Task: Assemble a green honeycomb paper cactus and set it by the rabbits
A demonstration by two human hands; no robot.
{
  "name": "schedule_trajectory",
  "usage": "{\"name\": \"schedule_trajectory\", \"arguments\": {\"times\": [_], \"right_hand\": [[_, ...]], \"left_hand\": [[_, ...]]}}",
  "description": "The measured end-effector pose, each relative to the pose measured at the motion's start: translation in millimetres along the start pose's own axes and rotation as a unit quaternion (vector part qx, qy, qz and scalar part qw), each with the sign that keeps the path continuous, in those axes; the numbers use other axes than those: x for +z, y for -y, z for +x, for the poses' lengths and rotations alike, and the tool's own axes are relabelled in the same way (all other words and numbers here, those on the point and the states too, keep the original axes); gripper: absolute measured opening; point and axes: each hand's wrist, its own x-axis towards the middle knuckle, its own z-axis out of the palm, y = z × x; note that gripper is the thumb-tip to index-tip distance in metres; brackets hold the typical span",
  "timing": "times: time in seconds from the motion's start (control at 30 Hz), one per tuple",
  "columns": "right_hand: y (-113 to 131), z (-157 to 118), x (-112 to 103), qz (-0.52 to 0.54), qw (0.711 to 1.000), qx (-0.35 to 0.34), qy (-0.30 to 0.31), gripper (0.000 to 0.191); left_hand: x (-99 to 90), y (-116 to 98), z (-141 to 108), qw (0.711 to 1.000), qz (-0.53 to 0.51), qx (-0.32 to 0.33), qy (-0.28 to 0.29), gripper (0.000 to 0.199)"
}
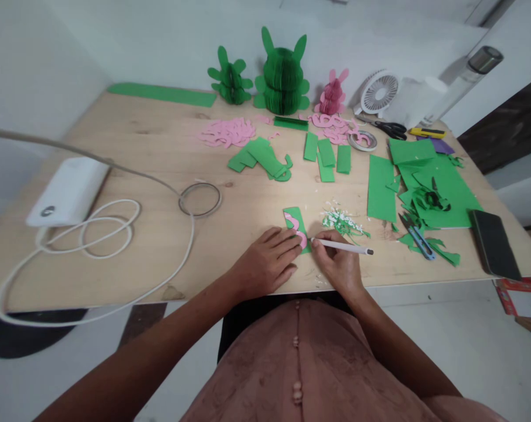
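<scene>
My left hand lies flat, fingers stretched, over the edge of a wavy pink paper cutout. That cutout rests on a small green paper rectangle near the table's front edge. In my right hand is a slim white pen, its tip at the right side of the cutout on the green paper. Just beyond my right hand lies a heap of green and white paper scraps. My left fingers hide part of the cutout.
Green and pink paper figures stand along the wall. Pink cutouts and green pieces lie mid-table. Thread snips, green sheets and a phone are at right. A power bank with a looping cable lies left.
</scene>
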Motion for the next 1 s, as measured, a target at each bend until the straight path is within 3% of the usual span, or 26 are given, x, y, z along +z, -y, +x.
{"name": "schedule_trajectory", "arguments": {"times": [1.0], "right_hand": [[0.0,-1.4,-0.2,-0.003,1.0,0.003,-0.003,0.009]], "left_hand": [[1.2,0.5,-0.8,1.0,0.004,0.001,0.001,0.035]]}}
